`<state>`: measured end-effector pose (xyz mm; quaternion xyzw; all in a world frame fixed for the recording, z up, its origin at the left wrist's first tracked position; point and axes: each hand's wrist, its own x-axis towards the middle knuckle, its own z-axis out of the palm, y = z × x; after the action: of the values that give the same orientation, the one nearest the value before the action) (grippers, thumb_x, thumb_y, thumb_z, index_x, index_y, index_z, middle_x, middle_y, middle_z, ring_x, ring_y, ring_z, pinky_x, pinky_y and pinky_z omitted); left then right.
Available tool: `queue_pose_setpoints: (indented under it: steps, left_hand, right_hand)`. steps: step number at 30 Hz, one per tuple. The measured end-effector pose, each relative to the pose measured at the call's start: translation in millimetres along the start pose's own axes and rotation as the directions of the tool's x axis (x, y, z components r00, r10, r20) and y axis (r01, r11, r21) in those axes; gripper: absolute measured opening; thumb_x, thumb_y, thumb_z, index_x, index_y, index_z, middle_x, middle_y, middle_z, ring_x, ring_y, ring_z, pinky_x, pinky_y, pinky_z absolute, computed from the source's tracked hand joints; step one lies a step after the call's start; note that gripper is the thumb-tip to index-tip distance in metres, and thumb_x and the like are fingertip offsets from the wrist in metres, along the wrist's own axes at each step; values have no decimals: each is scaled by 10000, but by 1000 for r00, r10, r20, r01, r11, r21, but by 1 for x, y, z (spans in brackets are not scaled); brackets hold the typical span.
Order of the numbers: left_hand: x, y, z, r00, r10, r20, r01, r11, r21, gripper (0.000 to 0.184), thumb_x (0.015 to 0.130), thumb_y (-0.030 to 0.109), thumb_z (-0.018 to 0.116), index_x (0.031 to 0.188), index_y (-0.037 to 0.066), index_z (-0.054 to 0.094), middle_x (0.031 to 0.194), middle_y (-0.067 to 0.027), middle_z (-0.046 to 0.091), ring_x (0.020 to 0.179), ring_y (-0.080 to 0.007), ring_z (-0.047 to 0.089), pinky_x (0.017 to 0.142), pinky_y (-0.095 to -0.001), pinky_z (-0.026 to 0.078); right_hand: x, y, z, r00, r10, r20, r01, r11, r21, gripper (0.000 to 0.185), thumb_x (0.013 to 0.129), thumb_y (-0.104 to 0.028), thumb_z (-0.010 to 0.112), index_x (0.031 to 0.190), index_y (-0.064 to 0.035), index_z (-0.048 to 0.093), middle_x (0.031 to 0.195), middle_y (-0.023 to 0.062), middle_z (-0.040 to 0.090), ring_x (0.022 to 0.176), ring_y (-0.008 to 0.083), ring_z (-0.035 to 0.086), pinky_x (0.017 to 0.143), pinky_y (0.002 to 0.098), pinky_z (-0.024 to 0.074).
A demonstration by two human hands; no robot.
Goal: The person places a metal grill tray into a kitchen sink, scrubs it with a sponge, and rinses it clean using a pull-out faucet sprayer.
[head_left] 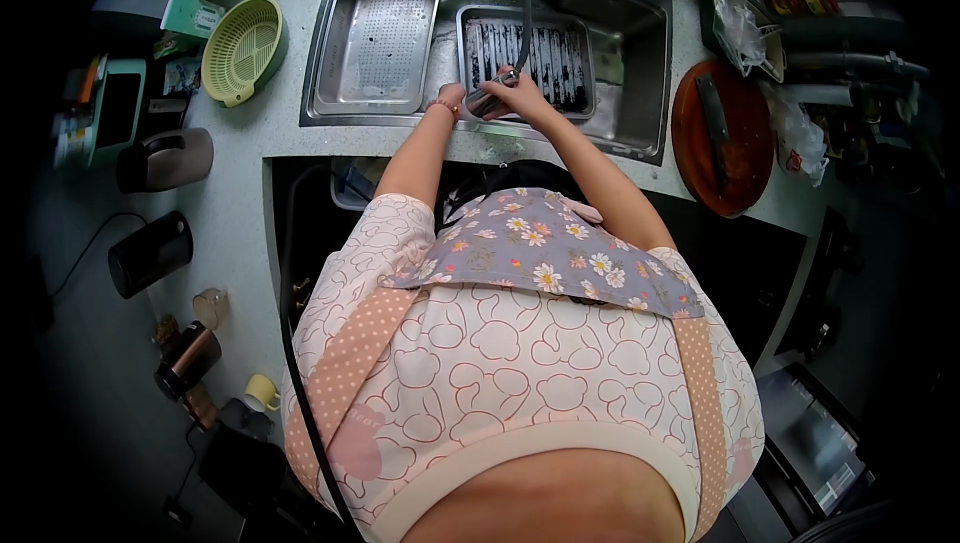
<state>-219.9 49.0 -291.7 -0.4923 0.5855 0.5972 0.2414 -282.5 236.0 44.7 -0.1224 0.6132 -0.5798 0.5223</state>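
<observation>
A rectangular metal tray (590,73) with a ridged, dark-stained bottom sits in the sink (655,93). My right hand (518,96) is wrapped round a metal faucet spray head (484,103), tilted down over the tray's near left part. A grey hose (526,3) runs up from that grip. By the tray's near left corner, my left hand (451,97) is closed, a bracelet at its wrist. Its fingertips are hidden, so what it grips does not show. Left of the tray lies a perforated metal drain pan (378,38).
A yellow-green plastic colander (244,51) stands on the counter at left, near a dark kettle (165,160). To the right, a knife (713,118) lies on a round wooden cutting board (690,158). White bottles stand behind the sink; plastic bags lie at far right.
</observation>
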Motion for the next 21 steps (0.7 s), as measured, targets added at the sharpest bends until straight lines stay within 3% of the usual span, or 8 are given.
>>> queue_pose_setpoints:
  steps: [2,4,6,9,16,19,21]
  left_hand:
    - [-21,5,2,969,239,-65,-204,918,340,264,794,221,405,761,39,594,681,-145,578,591,-264,545,579,-395,427]
    - [-40,8,11,882,468,-47,-332,691,642,176,738,170,478,740,54,610,730,-120,601,639,-249,577,597,-370,457]
    - [-43,6,16,787,616,18,-359,434,827,129,705,140,518,729,63,619,761,-107,613,674,-242,596,612,-355,475]
    - [-25,0,19,815,578,48,-349,423,836,113,690,123,528,726,68,620,781,-110,614,707,-241,604,629,-347,483]
    - [-2,-10,22,827,556,82,-351,396,848,96,656,86,550,720,81,622,828,-115,616,783,-240,623,669,-328,503]
    - [-3,-13,25,783,621,-10,-358,465,809,104,650,77,556,722,83,632,848,-118,623,797,-256,625,674,-331,507]
    - [-3,-9,24,795,606,38,-352,409,842,104,655,85,555,723,83,633,846,-112,625,793,-245,626,675,-327,505]
  right_hand:
    - [4,4,2,1000,-2,-29,3,999,41,196,791,-115,620,849,4,475,779,132,605,687,254,648,544,343,575]
    - [11,13,0,986,-94,-138,102,994,50,199,762,-93,626,841,9,475,779,134,604,629,237,639,501,322,566]
    - [18,17,-7,957,-178,-229,186,982,13,188,730,-73,629,823,20,494,752,111,598,574,200,621,465,294,549]
    - [24,10,-23,946,-219,-238,207,976,-74,163,781,-88,617,851,9,505,770,123,598,662,209,626,518,305,560]
    - [23,7,-35,953,-213,-217,208,977,-46,167,795,-100,615,854,9,504,781,135,604,657,210,624,519,303,561]
    - [22,4,-36,956,-208,-205,203,978,-41,165,792,-97,614,856,9,505,783,139,608,655,209,627,513,298,557]
    - [21,3,-37,953,-215,-215,203,976,-79,163,789,-95,612,853,10,504,781,136,608,656,207,629,508,294,554]
